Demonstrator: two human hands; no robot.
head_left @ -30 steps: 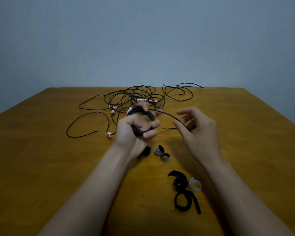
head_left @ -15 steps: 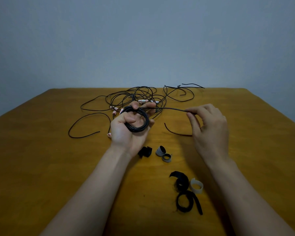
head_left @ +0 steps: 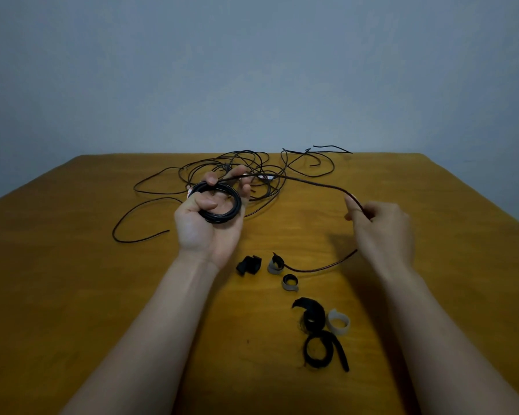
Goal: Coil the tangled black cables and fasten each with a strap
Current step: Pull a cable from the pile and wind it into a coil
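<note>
Plain grey-blue wall (head_left: 252,70) at the back, and an orange-brown wooden table (head_left: 57,265) fills the rest. On its far side is a messy tangle of thin black cables (head_left: 246,166), with one loose end curling out to the left. A few pale tags (head_left: 264,176) are mixed in, too small to read. The left hand (head_left: 204,235) is palm up, thumb and fingers curled round a neat coil of black cable (head_left: 219,218). One free strand (head_left: 312,182) arcs from the coil to the right hand (head_left: 384,232), which pinches it, and its tail drops onto the table. I count six straps between the forearms: one folded black strap (head_left: 248,265), two small grey strap rolls (head_left: 274,263), two black strap loops (head_left: 310,316) and one white strap loop (head_left: 339,323).
</note>
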